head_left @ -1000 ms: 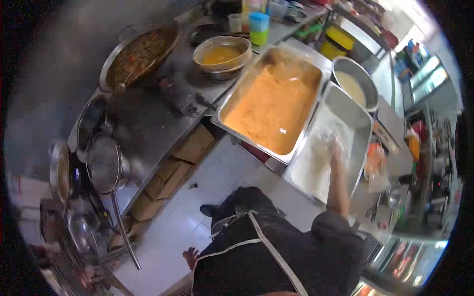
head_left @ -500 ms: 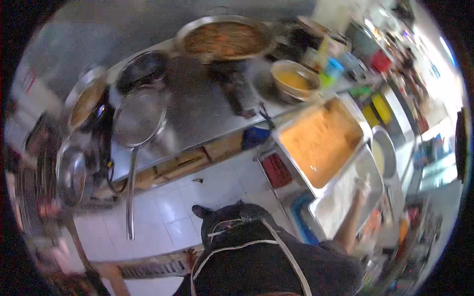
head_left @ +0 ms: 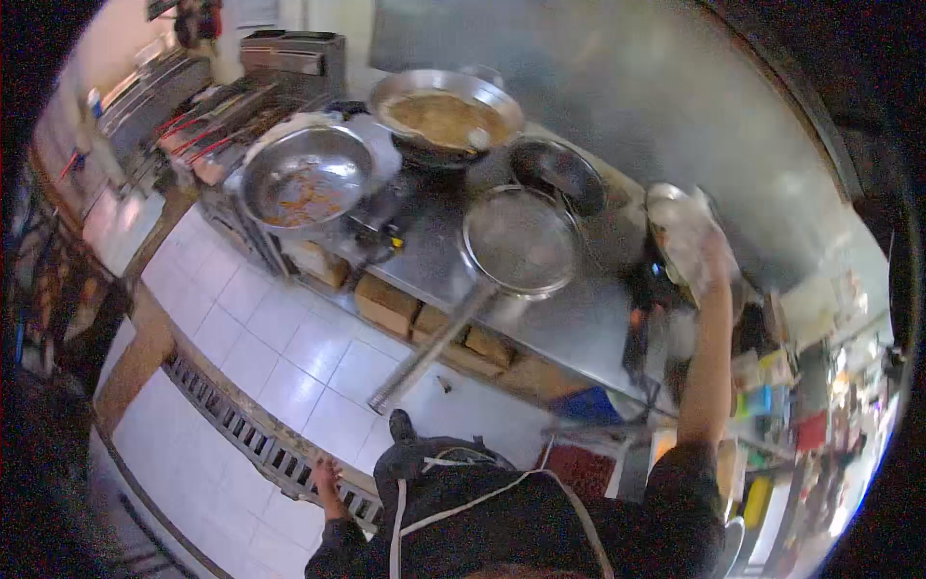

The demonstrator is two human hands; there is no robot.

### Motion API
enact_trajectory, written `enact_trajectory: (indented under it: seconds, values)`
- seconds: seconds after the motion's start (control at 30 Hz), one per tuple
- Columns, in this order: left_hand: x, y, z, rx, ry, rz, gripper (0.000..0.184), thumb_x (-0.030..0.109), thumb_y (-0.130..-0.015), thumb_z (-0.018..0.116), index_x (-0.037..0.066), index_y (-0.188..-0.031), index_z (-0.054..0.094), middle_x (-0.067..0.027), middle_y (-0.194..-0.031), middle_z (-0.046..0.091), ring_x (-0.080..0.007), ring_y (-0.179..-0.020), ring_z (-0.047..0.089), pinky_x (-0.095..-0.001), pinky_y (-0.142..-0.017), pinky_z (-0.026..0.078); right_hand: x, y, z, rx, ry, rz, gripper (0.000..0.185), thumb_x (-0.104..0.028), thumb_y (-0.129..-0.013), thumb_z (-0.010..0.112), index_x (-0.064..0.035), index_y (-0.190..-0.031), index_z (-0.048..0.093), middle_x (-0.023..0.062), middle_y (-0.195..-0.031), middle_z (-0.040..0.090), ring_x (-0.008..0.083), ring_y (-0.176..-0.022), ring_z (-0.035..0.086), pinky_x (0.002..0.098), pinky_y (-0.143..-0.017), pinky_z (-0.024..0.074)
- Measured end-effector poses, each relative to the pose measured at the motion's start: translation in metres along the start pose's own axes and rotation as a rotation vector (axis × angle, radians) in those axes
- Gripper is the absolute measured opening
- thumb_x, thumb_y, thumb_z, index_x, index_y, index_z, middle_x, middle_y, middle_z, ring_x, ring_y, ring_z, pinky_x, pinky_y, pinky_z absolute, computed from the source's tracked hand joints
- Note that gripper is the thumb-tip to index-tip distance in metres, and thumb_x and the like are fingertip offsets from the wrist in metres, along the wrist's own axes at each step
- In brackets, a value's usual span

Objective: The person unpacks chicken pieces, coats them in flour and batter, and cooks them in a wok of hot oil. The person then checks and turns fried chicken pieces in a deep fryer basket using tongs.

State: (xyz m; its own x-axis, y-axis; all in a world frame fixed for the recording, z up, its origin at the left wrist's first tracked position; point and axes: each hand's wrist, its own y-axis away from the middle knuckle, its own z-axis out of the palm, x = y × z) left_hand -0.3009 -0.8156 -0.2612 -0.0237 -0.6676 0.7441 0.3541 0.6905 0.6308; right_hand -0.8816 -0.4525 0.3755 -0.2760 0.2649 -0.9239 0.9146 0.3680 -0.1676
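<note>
Looking along the steel counter (head_left: 579, 333), we judge the work to be somewhere in its middle, not finished. Our right hand (head_left: 712, 259) is extended to the far right, where a pale, blurred shape (head_left: 683, 232) shows at the fingers. We cannot tell if these fingers are closed on it, or if it is only a white coating on the hand. The shape is in front of a metal vessel (head_left: 664, 193) near the wall; whether it touches the vessel, we also cannot tell.

Our left hand (head_left: 327, 473) hangs low on the near left, above the floor grate (head_left: 231, 418), with its fingers loosely apart and holding nothing.

What seems already done: at the far side, the wok (head_left: 424, 81) is filled with a light brown liquid (head_left: 439, 118). On the left, the wide bowl (head_left: 323, 150) has only orange bits (head_left: 309, 198) in its bottom, so we think most of its contents were used. The long-handled strainer (head_left: 521, 236) lies in the middle beside a dark pan (head_left: 564, 174), and neither hand touches it. How much is left, the blur does not permit us to say.
</note>
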Motion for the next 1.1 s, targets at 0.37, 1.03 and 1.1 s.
enact_trajectory:
  seconds: [0.37, 1.03, 1.1]
  values:
    - [-0.092, 0.176, -0.122, 0.46, 0.448, -0.501, 0.035, 0.01, -0.079, 0.052, 0.006, -0.11, 0.036, -0.0145, -0.068, 0.056, -0.0244, -0.041, 0.051, -0.0338, -0.03, 0.037, 0.055, -0.354, 0.353, -0.053, -0.17, -0.082, 0.027, -0.027, -0.071, 0.066, -0.0068, -0.088, 0.06, 0.0071, -0.08, 0.06, 0.0189, -0.07, 0.058, 0.0333, -0.057, 0.0479]
    - [0.028, 0.026, -0.052, 0.248, -0.19, -0.06, 0.017, 0.014, -0.077, 0.053, -0.001, -0.083, 0.058, -0.0102, -0.069, 0.061, -0.0166, -0.049, 0.056, -0.0264, -0.037, 0.04, -0.131, -0.223, 0.113, 0.079, 0.209, -0.685, 0.03, -0.019, -0.086, 0.049, -0.0046, -0.111, 0.052, 0.0093, -0.103, 0.057, 0.0217, -0.086, 0.056, 0.0334, -0.072, 0.046]
    - [0.06, 0.003, -0.012, 0.073, -0.347, -0.053, 0.017, 0.015, -0.077, 0.053, 0.0, -0.082, 0.058, -0.0103, -0.073, 0.063, -0.0158, -0.052, 0.058, -0.0252, -0.039, 0.04, -0.11, -0.12, 0.069, 0.141, -0.063, -0.42, 0.032, -0.02, -0.084, 0.048, -0.0069, -0.112, 0.052, 0.0122, -0.11, 0.056, 0.0275, -0.092, 0.056, 0.0376, -0.082, 0.0445]
